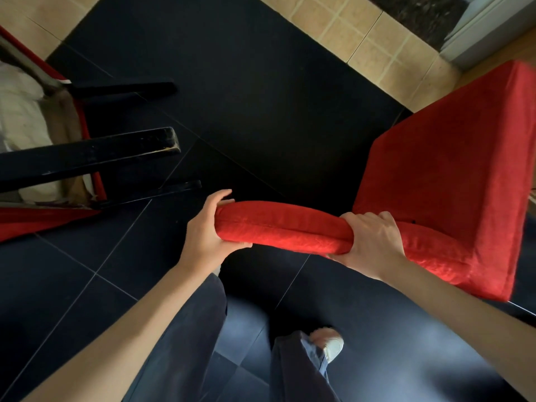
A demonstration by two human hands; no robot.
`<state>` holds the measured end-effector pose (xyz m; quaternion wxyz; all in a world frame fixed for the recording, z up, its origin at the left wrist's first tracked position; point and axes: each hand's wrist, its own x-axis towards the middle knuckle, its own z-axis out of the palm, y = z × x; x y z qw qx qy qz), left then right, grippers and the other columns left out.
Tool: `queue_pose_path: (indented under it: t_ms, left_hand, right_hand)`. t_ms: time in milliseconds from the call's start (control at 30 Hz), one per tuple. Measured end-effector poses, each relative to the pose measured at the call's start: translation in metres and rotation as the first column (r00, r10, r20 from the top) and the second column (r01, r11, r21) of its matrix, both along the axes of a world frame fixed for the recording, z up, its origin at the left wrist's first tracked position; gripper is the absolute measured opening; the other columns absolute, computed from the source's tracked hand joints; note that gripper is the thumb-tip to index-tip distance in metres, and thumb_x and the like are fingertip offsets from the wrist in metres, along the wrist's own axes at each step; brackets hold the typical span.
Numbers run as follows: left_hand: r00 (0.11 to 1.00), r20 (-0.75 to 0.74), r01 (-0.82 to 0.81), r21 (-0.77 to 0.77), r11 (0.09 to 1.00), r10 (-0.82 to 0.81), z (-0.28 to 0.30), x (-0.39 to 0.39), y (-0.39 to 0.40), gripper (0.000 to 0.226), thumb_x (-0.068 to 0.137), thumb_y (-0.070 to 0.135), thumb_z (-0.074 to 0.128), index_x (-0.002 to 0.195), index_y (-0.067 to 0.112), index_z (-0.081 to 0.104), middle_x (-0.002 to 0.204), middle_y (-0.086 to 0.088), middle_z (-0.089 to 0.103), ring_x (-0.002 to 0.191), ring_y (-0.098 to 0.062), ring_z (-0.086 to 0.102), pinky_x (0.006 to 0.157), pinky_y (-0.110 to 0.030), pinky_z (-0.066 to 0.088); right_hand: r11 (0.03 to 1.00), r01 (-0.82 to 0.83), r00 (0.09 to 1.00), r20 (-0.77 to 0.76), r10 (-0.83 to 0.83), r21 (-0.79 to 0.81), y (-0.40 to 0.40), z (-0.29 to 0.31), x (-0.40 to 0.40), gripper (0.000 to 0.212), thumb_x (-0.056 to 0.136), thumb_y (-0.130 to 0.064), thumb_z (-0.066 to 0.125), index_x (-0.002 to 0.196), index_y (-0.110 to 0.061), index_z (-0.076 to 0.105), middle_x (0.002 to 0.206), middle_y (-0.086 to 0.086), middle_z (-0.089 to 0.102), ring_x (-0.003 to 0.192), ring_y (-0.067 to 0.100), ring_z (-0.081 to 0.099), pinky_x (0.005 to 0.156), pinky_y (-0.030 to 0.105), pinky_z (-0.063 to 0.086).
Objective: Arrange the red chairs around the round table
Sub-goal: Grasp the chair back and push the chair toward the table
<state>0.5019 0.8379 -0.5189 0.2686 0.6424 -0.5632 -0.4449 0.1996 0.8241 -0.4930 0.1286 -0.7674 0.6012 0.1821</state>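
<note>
Red chair backrest in two-handed grip

Dim overall; daylight brightens the beige tiled floor beyond the grip. Soft sheen on the glossy dark floor tiles below it. Motion blur and wide-angle bending at the edges.

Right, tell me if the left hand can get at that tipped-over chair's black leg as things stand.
Probably not yet: the left hand grips the red chair's backrest. The black leg lies off to its left over open floor, so once freed it likely could.
</note>
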Motion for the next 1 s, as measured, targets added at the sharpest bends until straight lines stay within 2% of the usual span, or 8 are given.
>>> queue_pose_path:
  t_ms: [100,167,333,533,733,867,933,1000]
  left_hand:
    - [0.997,-0.071,-0.025,0.053,0.998,0.029,0.003,-0.001,0.007,0.087,0.047,0.014,0.095,0.122,0.031,0.055,0.114,0.018,0.062,0.110,0.005,0.057,0.091,-0.009,0.043]
    - [0.996,-0.077,-0.032,0.051,0.998,0.036,0.007,-0.003,0.010,0.079,0.047,0.012,0.095,0.114,0.031,0.059,0.108,0.017,0.065,0.105,0.005,0.059,0.087,-0.008,0.044]
    - [0.998,-0.069,-0.011,0.034,0.999,0.013,0.023,-0.008,0.010,0.072,0.046,0.014,0.095,0.109,0.026,0.062,0.102,0.015,0.066,0.100,0.002,0.061,0.085,-0.010,0.047]
    - [0.998,-0.041,0.044,-0.026,0.999,-0.045,0.065,-0.017,-0.006,0.063,0.046,0.016,0.095,0.100,0.024,0.064,0.091,0.012,0.067,0.090,0.001,0.063,0.078,-0.012,0.048]
    - [0.991,-0.029,0.127,-0.106,0.986,-0.131,0.123,-0.024,-0.032,0.058,0.044,0.016,0.095,0.092,0.024,0.064,0.085,0.013,0.066,0.084,0.001,0.063,0.072,-0.008,0.047]
    - [0.984,-0.025,0.168,-0.148,0.975,-0.174,0.154,-0.031,-0.044,0.056,0.043,0.016,0.096,0.089,0.025,0.064,0.081,0.013,0.066,0.083,0.001,0.063,0.069,-0.009,0.048]
    - [0.980,-0.018,0.192,-0.155,0.969,-0.197,0.167,-0.038,-0.048,0.055,0.043,0.016,0.096,0.089,0.023,0.065,0.081,0.013,0.066,0.081,-0.001,0.063,0.069,-0.015,0.052]
    - [0.978,-0.005,0.206,-0.170,0.964,-0.210,0.179,-0.045,-0.053,0.056,0.043,0.017,0.096,0.091,0.020,0.067,0.084,0.014,0.067,0.082,-0.002,0.063,0.075,-0.025,0.054]
  right_hand:
    - [0.999,0.009,1.000,0.001,-0.009,0.032,0.003,0.007,-0.001,0.066,0.064,-0.078,0.063,0.105,-0.027,0.062,0.081,-0.011,0.065,0.083,0.015,0.062,0.083,0.033,0.035]
    - [0.999,0.018,1.000,0.009,-0.018,0.034,0.005,0.012,-0.001,0.066,0.064,-0.077,0.064,0.107,-0.027,0.062,0.083,-0.011,0.066,0.084,0.015,0.062,0.084,0.033,0.035]
    - [1.000,0.030,0.999,0.036,-0.030,0.007,0.010,0.024,-0.008,0.068,0.061,-0.074,0.069,0.104,-0.022,0.064,0.080,-0.006,0.067,0.081,0.019,0.063,0.084,0.035,0.035]
    - [0.995,0.095,0.994,0.057,-0.095,0.008,0.006,0.053,-0.021,0.069,0.058,-0.074,0.070,0.107,-0.027,0.061,0.082,-0.008,0.065,0.083,0.017,0.061,0.084,0.032,0.032]
    - [0.979,0.199,0.973,0.129,-0.192,-0.040,0.003,0.097,-0.027,0.072,0.053,-0.072,0.073,0.108,-0.026,0.061,0.080,-0.011,0.062,0.080,0.017,0.062,0.085,0.035,0.039]
    - [0.944,0.331,0.907,0.273,-0.321,0.011,0.009,0.119,-0.027,0.081,0.053,-0.061,0.080,0.122,-0.030,0.052,0.104,-0.012,0.059,0.102,0.019,0.057,0.094,0.042,0.037]
    - [0.922,0.385,0.859,0.351,-0.374,0.041,0.013,0.129,-0.022,0.091,0.056,-0.053,0.084,0.135,-0.030,0.046,0.127,-0.008,0.055,0.121,0.018,0.048,0.105,0.046,0.032]
    - [0.908,0.417,0.818,0.418,-0.396,0.043,0.013,0.136,-0.012,0.093,0.056,-0.046,0.087,0.138,-0.028,0.046,0.133,-0.008,0.053,0.127,0.017,0.045,0.111,0.051,0.026]
